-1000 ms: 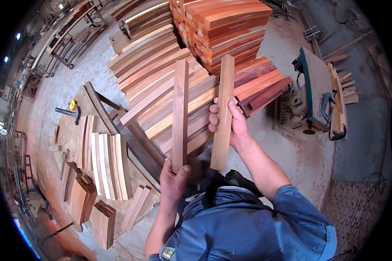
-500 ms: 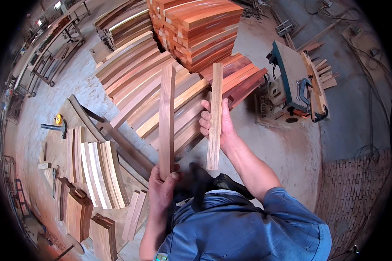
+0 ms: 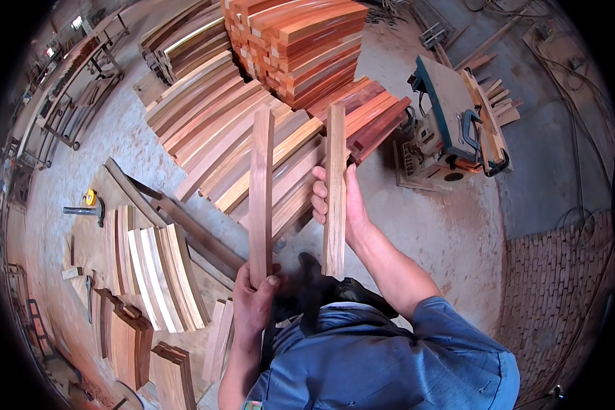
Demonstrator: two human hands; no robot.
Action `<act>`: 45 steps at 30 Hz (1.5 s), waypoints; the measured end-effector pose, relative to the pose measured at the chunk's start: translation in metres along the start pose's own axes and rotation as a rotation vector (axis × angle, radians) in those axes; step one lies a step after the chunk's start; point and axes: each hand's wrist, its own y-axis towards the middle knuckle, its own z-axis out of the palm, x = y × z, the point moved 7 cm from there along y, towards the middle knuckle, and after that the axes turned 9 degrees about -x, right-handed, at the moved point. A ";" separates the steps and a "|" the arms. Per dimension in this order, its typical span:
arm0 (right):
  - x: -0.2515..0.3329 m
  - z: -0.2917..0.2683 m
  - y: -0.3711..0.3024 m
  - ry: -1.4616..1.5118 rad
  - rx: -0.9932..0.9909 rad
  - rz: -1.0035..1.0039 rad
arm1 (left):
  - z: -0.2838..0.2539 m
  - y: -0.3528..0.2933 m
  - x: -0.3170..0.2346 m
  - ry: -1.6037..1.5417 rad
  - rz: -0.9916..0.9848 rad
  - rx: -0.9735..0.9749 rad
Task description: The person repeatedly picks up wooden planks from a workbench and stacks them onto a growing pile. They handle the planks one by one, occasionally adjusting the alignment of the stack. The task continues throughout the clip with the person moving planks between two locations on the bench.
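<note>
While both hands (image 3: 253, 297) (image 3: 356, 210) hold bars (image 3: 260, 198) (image 3: 335, 184), a gap separates the bars' long edges.

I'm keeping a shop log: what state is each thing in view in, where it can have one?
Left hand: closed on the left strip's lower end.
Right hand: closed around the right strip.
Left strip: held, apart from the right one.
Right strip: held.
Hammer: lying down, unheld.
Reddish woodpile: stacked.
Machine: running or off, cannot tell.

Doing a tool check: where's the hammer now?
Head view, left side: the hammer lies just below a small yellow item, up and left of the pale strips.
</note>
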 end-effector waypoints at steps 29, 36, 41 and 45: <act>-0.059 0.007 0.027 -0.178 -0.080 0.080 | 0.011 0.014 0.029 0.091 0.073 -0.014; -0.074 0.050 0.014 -0.133 -0.048 0.222 | -0.005 -0.001 0.024 0.272 0.065 -0.095; -0.105 0.054 0.018 -0.158 0.043 0.269 | -0.028 -0.010 0.033 0.283 -0.010 -0.132; -0.128 0.077 0.007 -0.300 0.159 0.103 | -0.052 -0.022 -0.003 0.622 0.195 -0.263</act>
